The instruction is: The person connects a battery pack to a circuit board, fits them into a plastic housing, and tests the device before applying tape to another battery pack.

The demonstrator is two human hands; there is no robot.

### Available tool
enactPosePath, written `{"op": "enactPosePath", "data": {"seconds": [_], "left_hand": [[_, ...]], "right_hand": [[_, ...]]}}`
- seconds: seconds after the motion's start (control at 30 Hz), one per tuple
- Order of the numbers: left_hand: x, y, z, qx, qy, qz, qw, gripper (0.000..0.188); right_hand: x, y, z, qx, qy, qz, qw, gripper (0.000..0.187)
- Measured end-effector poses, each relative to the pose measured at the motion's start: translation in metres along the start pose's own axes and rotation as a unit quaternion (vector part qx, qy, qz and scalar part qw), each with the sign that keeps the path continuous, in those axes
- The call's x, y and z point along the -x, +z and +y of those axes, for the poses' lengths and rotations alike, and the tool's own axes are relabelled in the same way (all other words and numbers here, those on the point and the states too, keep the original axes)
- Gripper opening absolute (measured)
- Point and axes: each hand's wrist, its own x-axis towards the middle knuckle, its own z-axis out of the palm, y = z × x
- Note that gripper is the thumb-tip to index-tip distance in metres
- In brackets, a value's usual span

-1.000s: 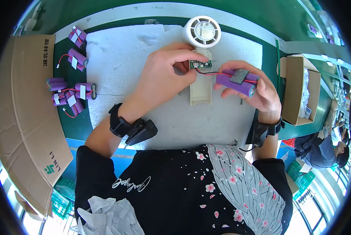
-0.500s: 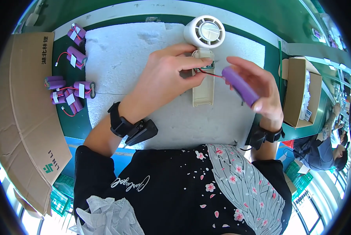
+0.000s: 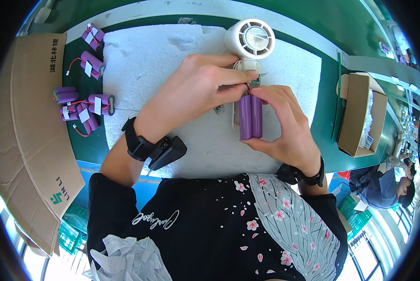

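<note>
A white handheld fan (image 3: 235, 41) lies with its round head away from me and its handle opened up. My left hand (image 3: 191, 91) is closed on the fan's neck and the top of the handle, thumb and fingers beside a small green circuit board (image 3: 257, 81). Between thumb and fingers of my right hand (image 3: 289, 126) is a purple two-cell battery pack (image 3: 251, 117), gripped at its two ends. The pack lies lengthwise over the handle shell (image 3: 236, 117) and covers most of it. Its wires are mostly hidden by my left fingertips.
A white foam sheet (image 3: 144, 61) lies under the work. On the green table at left are several purple battery packs (image 3: 92, 63) with wires, beside a large cardboard sheet (image 3: 27, 126). An open cardboard box (image 3: 353, 117) stands at right. Another person (image 3: 381, 185) sits at far right.
My right hand has brought the battery pack left and turned it from tilted to lengthwise over the handle shell. My left hand keeps its hold; the fan has shifted slightly right.
</note>
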Motion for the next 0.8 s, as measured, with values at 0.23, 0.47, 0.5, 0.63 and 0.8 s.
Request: {"op": "enactPosePath", "data": {"seconds": [0.23, 0.47, 0.5, 0.63, 0.8], "left_hand": [[0.000, 0.001, 0.001, 0.006, 0.007, 0.014, 1.000, 0.026], [0.001, 0.000, 0.004, 0.001, -0.010, 0.010, 1.000, 0.025], [0.000, 0.000, 0.003, 0.004, -0.006, 0.009, 1.000, 0.025], [0.000, -0.002, 0.002, 0.007, 0.005, 0.005, 1.000, 0.026], [0.000, -0.003, 0.002, 0.001, 0.016, 0.001, 1.000, 0.026]], "right_hand": [[0.003, 0.008, 0.002, 0.061, 0.021, 0.005, 0.998, 0.073], [0.008, 0.008, -0.008, 0.031, 0.079, 0.001, 0.996, 0.062], [0.009, 0.008, -0.007, 0.040, 0.070, 0.008, 0.997, 0.061], [0.008, 0.005, -0.007, 0.088, 0.040, 0.011, 0.995, 0.055], [0.010, 0.006, -0.004, 0.120, 0.024, 0.006, 0.992, 0.048]]}}
